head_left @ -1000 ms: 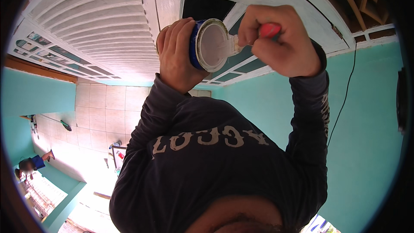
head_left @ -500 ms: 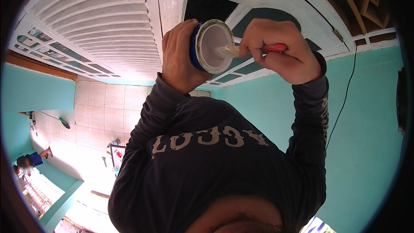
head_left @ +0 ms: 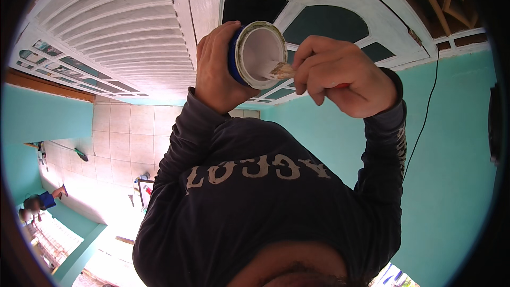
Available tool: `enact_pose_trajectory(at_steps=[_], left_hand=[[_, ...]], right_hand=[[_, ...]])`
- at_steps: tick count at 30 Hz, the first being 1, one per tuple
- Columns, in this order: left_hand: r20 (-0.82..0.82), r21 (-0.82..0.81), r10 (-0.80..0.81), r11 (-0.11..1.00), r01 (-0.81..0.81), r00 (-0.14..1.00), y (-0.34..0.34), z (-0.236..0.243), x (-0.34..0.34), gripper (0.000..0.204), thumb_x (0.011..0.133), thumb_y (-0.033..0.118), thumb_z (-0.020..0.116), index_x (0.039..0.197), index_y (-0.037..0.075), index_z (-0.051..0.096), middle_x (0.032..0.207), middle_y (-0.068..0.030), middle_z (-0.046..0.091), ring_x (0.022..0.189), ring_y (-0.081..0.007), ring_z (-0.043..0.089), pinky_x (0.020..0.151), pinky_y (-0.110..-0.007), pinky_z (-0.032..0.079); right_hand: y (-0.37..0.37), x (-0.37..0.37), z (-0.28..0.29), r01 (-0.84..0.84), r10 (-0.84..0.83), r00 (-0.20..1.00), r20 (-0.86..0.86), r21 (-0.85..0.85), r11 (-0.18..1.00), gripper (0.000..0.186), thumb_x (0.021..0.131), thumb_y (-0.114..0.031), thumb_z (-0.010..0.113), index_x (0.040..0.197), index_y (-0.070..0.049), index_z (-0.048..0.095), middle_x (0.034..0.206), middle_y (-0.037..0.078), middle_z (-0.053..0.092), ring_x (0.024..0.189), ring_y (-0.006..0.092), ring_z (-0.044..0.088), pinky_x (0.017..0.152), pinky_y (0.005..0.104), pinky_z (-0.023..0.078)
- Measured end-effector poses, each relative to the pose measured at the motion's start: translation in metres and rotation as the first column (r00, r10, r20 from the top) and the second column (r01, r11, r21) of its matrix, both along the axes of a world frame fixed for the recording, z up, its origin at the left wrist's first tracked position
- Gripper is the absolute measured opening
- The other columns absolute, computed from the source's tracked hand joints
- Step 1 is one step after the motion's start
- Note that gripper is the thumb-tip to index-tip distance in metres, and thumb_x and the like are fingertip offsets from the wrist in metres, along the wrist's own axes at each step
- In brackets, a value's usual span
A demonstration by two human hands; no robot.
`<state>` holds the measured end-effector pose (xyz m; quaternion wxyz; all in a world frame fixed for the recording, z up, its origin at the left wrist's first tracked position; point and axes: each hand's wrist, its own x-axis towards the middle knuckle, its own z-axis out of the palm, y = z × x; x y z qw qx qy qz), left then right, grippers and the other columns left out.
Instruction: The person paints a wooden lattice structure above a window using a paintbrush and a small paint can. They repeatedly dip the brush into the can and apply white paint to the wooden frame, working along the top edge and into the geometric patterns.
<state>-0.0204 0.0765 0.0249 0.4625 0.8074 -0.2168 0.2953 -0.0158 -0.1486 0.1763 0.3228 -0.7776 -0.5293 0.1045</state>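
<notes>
My left hand point(head_left: 217, 69) is wrapped round the side of a blue paint can point(head_left: 237, 56), which is tilted so its mouth faces me. White paint coats the inside, and smears mark the rim. In my right hand point(head_left: 348, 74) is a paintbrush point(head_left: 282, 70) with a red handle, mostly hidden by my fingers. Its pale, paint-covered bristles rest at the can's mouth, by the right side of the rim. Whether they touch the rim I cannot tell.
Beyond my hands stands a white panelled door point(head_left: 207, 0) with dark panes, beside white louvred slats point(head_left: 117, 26). A turquoise wall point(head_left: 446, 143) with a hanging black cable point(head_left: 425, 117) is at right. Tiled floor point(head_left: 122, 127), a broom point(head_left: 81, 154) and a person point(head_left: 45, 201) are at left.
The brush has come from deeper inside the can toward its rim. My right hand has lowered slightly and turned, hiding more of the red handle. The can has shifted slightly left.
</notes>
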Motion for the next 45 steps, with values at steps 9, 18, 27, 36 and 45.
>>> enact_pose_trajectory(at_steps=[9, 18, 27, 36, 45], left_hand=[[-0.041, 0.01, -0.025, 1.0, 0.026, 0.999, -0.002, -0.006, 0.001, 0.107, 0.045, 0.014, 0.096, 0.139, 0.006, 0.046, 0.131, -0.0152, 0.059, 0.122, -0.0363, 0.057, 0.106, -0.046, 0.042], [-0.099, -0.028, -0.033, 0.999, 0.03, 0.995, 0.003, -0.012, 0.009, 0.111, 0.042, 0.017, 0.095, 0.141, 0.007, 0.045, 0.129, -0.0164, 0.058, 0.122, -0.037, 0.055, 0.109, -0.048, 0.038], [-0.085, -0.042, -0.047, 0.998, 0.043, 0.995, 0.001, -0.008, 0.005, 0.114, 0.042, 0.02, 0.097, 0.142, 0.006, 0.044, 0.131, -0.0158, 0.057, 0.123, -0.0371, 0.054, 0.109, -0.048, 0.038], [-0.105, -0.029, -0.018, 0.999, 0.015, 0.994, 0.004, -0.011, 0.004, 0.113, 0.044, 0.021, 0.097, 0.142, 0.005, 0.044, 0.133, -0.0168, 0.057, 0.124, -0.0367, 0.054, 0.108, -0.048, 0.037], [-0.002, 0.029, -0.027, 0.999, 0.027, 1.0, -0.005, -0.005, 0.001, 0.112, 0.044, 0.02, 0.097, 0.141, 0.004, 0.043, 0.135, -0.0187, 0.056, 0.124, -0.0369, 0.055, 0.109, -0.048, 0.037]], right_hand=[[-0.015, -0.002, 0.017, -0.007, 0.007, 1.0, -0.017, 0.038, 0.999, 0.026, 0.053, 0.013, 0.045, 0.068, -0.005, 0.056, 0.073, 0.007, 0.065, 0.079, 0.0283, 0.06, 0.065, 0.0357, 0.048], [-0.021, -0.006, 0.023, 0.065, -0.079, 0.995, 0.056, 0.211, 0.975, 0.021, 0.057, 0.012, 0.05, 0.07, -0.004, 0.056, 0.08, 0.011, 0.068, 0.078, 0.027, 0.06, 0.064, 0.0339, 0.048], [-0.017, -0.009, -0.024, 0.396, -0.376, 0.918, -0.13, 0.22, 0.892, 0.011, 0.074, 0.008, 0.06, 0.082, 0.0, 0.056, 0.089, 0.011, 0.066, 0.076, 0.0134, 0.057, 0.071, 0.0288, 0.048], [-0.012, -0.026, -0.026, 0.617, -0.474, 0.786, -0.396, 0.454, 0.643, 0.007, 0.087, 0.004, 0.067, 0.09, 0.003, 0.062, 0.094, 0.01, 0.068, 0.081, 0.014, 0.064, 0.076, 0.026, 0.051], [-0.002, -0.029, -0.046, 0.675, -0.643, 0.725, -0.247, 0.439, 0.593, 0.012, 0.098, -0.008, 0.066, 0.102, 0.003, 0.067, 0.091, 0.008, 0.068, 0.077, 0.013, 0.069, 0.069, 0.0253, 0.057]])
